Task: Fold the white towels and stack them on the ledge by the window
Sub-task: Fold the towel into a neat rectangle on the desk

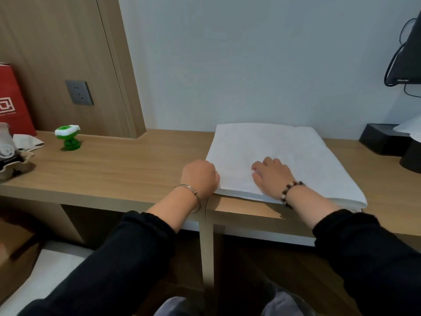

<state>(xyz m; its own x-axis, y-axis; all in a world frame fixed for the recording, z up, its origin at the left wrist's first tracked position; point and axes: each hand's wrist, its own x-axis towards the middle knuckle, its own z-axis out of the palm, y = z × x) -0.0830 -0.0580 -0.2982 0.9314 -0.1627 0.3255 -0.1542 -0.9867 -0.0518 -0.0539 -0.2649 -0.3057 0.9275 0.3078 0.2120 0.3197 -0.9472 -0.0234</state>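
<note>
At the front edge of the desk (125,167), right of its middle, the folded white towel (284,151) is lying flat as a thick, soft rectangle, and its far side is almost reaching the wall. The left hand (200,176) is curling tightly at the towel's near left corner and is gripping the edge there. The right hand (272,176) is resting on top of the towel near its front edge, with the fingers relaxed and pressing the cloth down. A thin metal bangle (193,197) is hanging on the left wrist, and a band of dark beads (290,190) is sitting on the right one. Both sleeves are black.

Toward the left back corner a small green and white plastic gadget (67,137) is standing, well apart from the towel. Beside it a red paper bag (13,103) is leaning on the wooden panel, under a grey socket (79,92). At the left edge a cup (6,153) is sitting in a cardboard holder. At the right edge a black box (382,139) is standing near the towel.
</note>
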